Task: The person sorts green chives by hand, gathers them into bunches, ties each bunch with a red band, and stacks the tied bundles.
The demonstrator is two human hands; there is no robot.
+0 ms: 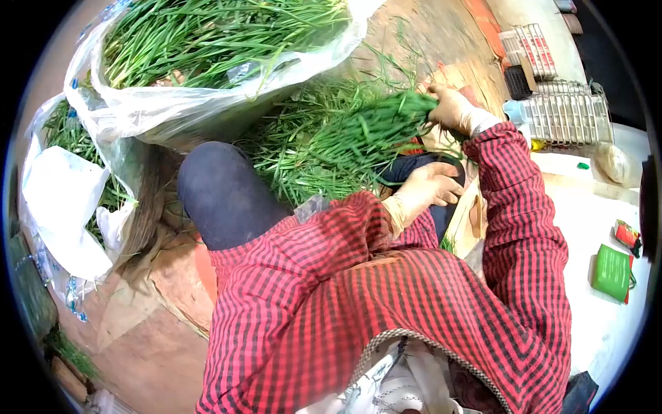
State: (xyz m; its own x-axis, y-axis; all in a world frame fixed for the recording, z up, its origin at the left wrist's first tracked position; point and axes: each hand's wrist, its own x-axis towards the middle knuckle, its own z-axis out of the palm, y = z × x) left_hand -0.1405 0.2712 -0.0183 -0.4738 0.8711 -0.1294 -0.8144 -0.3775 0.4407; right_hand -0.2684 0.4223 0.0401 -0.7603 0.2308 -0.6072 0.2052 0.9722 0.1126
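My right hand [452, 110], in a pale thin glove, is closed around one end of a bunch of garlic chives [386, 127]. The long green leaves fan out to the left and are slightly blurred. Below it, over my lap, my left hand [424, 193] is gloved too. Its fingers are loosely stretched and hold nothing that I can see. Under the held bunch lies a loose heap of chives [310, 165], beside my bent knee [224, 186].
A large clear plastic bag [186, 110] full of chives stands at the upper left, with a second bag [41, 200] beside it. Wire racks [565, 117] stand at the right. A green packet [612, 272] lies on the white surface [576, 234].
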